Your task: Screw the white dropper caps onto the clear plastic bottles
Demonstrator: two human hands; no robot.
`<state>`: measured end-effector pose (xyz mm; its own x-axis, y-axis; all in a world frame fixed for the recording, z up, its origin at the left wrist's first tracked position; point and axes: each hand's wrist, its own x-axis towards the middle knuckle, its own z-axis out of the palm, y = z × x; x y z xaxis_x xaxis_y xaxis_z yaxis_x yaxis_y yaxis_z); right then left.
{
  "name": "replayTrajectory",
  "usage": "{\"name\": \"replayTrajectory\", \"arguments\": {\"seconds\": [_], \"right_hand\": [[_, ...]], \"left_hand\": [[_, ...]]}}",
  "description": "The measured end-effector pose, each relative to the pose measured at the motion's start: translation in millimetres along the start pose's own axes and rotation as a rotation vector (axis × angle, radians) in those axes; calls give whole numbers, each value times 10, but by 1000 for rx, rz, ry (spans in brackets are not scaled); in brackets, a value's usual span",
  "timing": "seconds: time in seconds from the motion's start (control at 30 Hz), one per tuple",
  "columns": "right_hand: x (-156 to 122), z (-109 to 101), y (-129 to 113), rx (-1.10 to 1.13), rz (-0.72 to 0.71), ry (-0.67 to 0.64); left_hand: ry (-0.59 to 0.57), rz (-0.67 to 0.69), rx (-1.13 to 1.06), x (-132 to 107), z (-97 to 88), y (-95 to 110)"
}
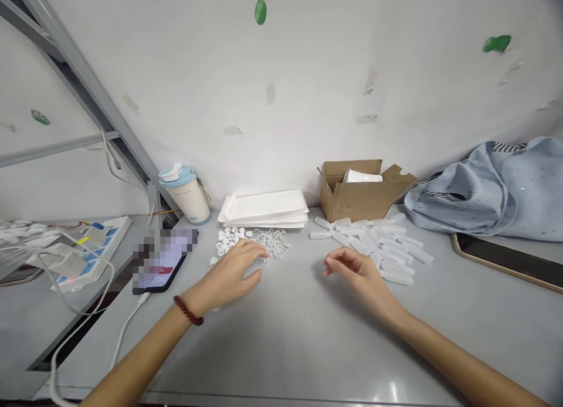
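Step in hand looks like picking or sorting small parts, at the reach stage; nothing clearly lifted. Left hand (240, 271) is over the near edge of the white caps (227, 239) and the thin white strips (273, 243), thumb spread well away from the fingers, nothing seen in it. Right hand (357, 271) is just left of the clear plastic tubes (390, 253), fingers curled, thumb close to the index finger, gap narrow; can't tell if a small piece is pinched there.

Any pick from here calls for a fine thumb-and-finger pinch on the left, and on the right a grip across a tube's narrow width.

Tubes lie flat on the surface (281, 342), in front of the cardboard box (358, 202), long axes mixed. The nearest tube (397, 278) runs roughly left to right, right end slightly nearer; the far-left one also runs left-right; several others slant from far left to near right. Mouth ends too unclear to call. Strips curl and tangle, no common direction. Caps sit left of the strips, facings too small to read.
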<state>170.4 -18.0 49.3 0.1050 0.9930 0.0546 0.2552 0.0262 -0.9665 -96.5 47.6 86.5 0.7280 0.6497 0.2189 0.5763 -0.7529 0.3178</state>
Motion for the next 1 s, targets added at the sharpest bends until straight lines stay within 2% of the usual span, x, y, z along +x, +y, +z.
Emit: {"name": "replayTrajectory", "arguments": {"seconds": [0.17, 0.23, 0.3, 0.5, 0.67, 0.83, 1.0], "right_hand": [[119, -99, 143, -340, -315, 5], [179, -154, 219, -484, -444, -4], [232, -207, 287, -614, -512, -18], [349, -293, 371, -889, -585, -33], [426, -229, 374, -1068, -565, -112], [450, -172, 375, -1126, -528, -151], [437, -181, 336, -1115, -545, -135]], "left_hand": [[84, 54, 73, 377, 278, 8], [108, 72, 111, 415, 350, -1], [120, 86, 159, 393, 399, -5], [114, 84, 299, 241, 459, -3], [94, 91, 440, 227, 507, 4], [95, 107, 544, 224, 555, 27], [81, 104, 576, 207, 556, 49]]}}
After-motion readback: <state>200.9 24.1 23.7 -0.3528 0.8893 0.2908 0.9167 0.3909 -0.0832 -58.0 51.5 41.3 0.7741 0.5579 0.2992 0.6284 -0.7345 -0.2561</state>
